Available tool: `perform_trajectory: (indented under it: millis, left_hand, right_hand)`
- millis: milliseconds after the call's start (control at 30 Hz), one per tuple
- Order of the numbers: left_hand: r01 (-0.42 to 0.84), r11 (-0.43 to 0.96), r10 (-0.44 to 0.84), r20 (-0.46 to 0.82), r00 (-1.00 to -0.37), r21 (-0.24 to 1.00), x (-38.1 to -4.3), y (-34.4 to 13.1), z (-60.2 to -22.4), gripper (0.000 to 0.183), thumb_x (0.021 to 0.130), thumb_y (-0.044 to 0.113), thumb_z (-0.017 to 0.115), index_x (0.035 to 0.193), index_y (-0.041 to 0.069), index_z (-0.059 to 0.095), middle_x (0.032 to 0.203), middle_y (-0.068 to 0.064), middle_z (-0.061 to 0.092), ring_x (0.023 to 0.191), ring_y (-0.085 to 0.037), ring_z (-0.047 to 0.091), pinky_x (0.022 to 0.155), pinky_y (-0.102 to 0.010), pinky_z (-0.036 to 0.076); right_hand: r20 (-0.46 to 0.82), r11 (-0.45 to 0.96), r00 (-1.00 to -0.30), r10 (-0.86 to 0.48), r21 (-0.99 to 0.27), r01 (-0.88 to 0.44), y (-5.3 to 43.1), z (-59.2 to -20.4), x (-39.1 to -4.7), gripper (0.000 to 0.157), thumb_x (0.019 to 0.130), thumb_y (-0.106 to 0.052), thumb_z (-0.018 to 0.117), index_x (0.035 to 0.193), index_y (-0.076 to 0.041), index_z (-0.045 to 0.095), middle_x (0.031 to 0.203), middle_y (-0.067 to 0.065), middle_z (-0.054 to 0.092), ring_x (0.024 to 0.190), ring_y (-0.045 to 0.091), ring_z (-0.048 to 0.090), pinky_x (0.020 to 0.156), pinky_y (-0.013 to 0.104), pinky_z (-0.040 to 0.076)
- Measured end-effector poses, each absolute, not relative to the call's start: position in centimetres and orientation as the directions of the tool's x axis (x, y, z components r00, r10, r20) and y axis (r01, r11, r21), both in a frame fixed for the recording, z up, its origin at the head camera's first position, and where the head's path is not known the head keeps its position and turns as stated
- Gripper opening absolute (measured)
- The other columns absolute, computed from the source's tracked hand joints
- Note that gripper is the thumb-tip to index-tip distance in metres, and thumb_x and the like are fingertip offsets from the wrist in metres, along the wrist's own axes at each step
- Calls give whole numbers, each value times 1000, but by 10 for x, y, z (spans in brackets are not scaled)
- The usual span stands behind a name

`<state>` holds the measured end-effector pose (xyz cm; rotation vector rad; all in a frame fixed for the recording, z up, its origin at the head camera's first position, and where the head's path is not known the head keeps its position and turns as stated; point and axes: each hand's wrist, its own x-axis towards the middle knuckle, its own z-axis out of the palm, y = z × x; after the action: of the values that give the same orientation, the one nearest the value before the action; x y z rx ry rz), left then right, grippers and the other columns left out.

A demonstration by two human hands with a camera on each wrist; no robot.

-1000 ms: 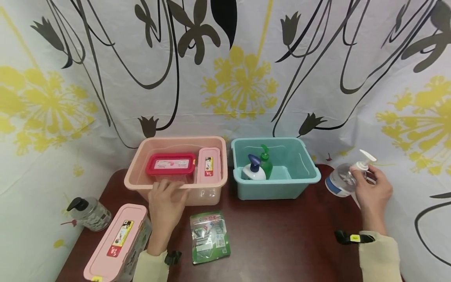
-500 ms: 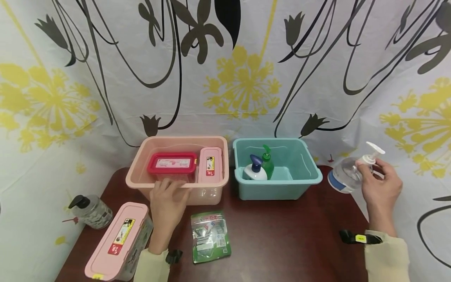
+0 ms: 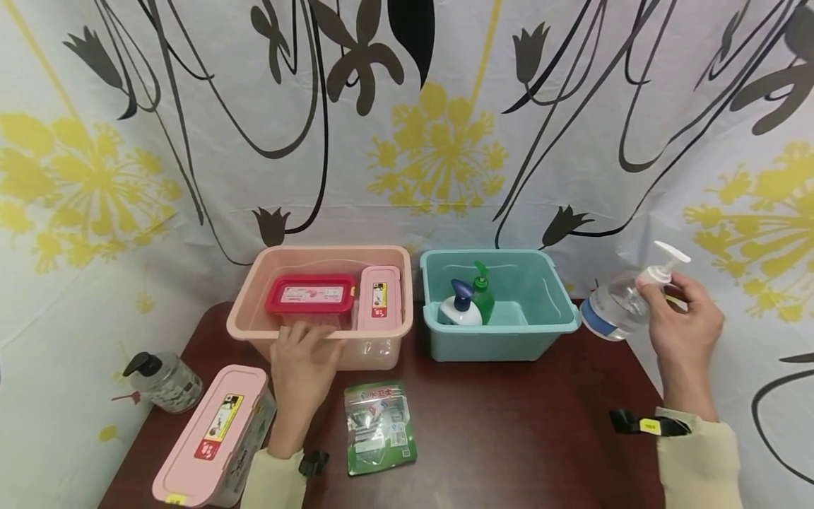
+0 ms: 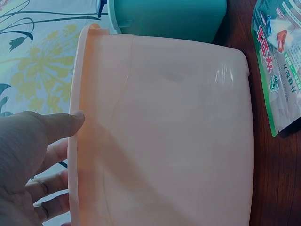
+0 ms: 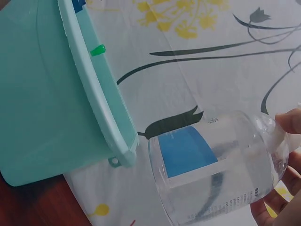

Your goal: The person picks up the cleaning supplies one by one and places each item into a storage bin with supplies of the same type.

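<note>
My right hand grips a clear pump bottle by its neck, just under the white pump head. The bottle hangs tilted, its base towards the teal bin; in the right wrist view its blue label shows beside that bin's rim. A white bottle with a blue pump and a green pump bottle stand in the teal bin. My left hand holds the front rim of the pink bin, thumb outside the rim. That bin contains a red-lidded box and a pink-lidded box.
A green pouch lies on the dark table before the bins. At the left are a long pink-lidded box and a black-pump bottle. A patterned cloth hangs behind and at both sides.
My right hand has lifted the clear pump bottle and lately shifted it slightly left, closer to the teal bin. My left hand keeps its hold on the pink bin's rim.
</note>
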<state>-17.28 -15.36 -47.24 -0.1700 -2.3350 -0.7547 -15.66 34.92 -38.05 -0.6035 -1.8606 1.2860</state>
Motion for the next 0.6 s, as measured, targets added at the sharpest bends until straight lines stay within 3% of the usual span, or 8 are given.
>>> perform_trajectory:
  millis: [600]
  left_hand:
    - [301,822,-87,629,-773,483,-174,-154,-474,35,69,35,83,98,20,72,96,-1,62,94,-23,49,83,-46,35]
  right_hand:
    - [399,416,-633,664,-900,-130,326,-377,-171,39,74,-17,79,112,-11,69,95,-15,64,86,1,60,69,7,45]
